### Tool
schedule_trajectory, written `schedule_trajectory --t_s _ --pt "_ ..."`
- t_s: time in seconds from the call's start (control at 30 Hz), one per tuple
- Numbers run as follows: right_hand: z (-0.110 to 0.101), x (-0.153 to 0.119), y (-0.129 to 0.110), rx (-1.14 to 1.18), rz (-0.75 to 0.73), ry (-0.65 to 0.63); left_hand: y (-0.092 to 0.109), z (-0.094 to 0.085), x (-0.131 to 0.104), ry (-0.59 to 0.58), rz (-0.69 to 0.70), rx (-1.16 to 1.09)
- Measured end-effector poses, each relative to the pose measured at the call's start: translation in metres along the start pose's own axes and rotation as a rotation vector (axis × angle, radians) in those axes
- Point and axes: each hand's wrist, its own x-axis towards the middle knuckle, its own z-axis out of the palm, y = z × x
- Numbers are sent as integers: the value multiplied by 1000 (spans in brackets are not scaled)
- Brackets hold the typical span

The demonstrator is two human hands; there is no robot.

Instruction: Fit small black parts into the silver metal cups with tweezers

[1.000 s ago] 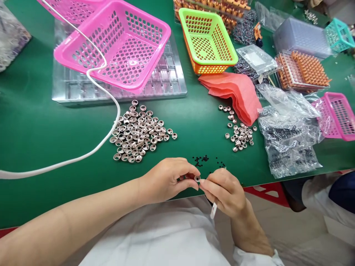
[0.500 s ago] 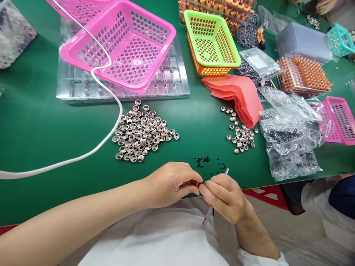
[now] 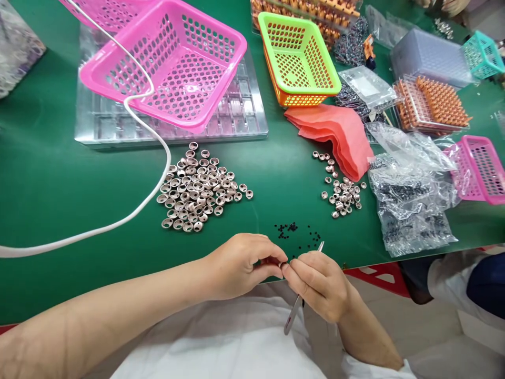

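Note:
At the table's front edge, my left hand (image 3: 246, 265) pinches a small metal ring (image 3: 281, 265), mostly covered by the fingertips. My right hand (image 3: 321, 284) meets it there, its thumb and finger against the same piece. Tweezers (image 3: 292, 315) lie across the right palm, held by the curled fingers, with the tips pointing away past the knuckles. Tiny black parts (image 3: 292, 227) are scattered on the table just beyond both hands. A big pile of round metal rings (image 3: 193, 192) lies beyond my left forearm, and a smaller pile of rings (image 3: 346, 196) sits beyond my right hand.
A pink basket (image 3: 232, 52) rests on a clear plastic tray (image 3: 258, 123) at the back left. A white cable (image 3: 118, 223) crosses the left side. Nested green and orange baskets (image 3: 335, 87), a red cloth (image 3: 335, 131) and plastic bags of parts (image 3: 414, 210) stand right. Another person's leg shows at right.
The tweezers' rear end has swung slightly down and left within my right hand. Both hands stay together at the small ring. The whole view has shifted slightly.

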Motion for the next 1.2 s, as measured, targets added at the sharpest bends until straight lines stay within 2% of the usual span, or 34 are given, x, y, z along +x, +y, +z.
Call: schedule_trajectory --t_s 0.47,0.67,0.8,0.9,1.03,1.2 --pt "-1 9 5 42 -25 -26 3 2 -1 15 -33 -44" --pt "0 11 8 121 3 -105 2 2 -1 4 -72 -52" --pt "7 0 8 117 28 4 1 2 1 9 -162 -130" --pt "11 -7 4 148 137 114 2 1 2 26 -238 -262" --pt "12 -8 -3 164 241 237 6 -1 4 -14 -349 -390" --pt "14 -10 -8 164 304 289 7 -2 6 -22 -412 -440"
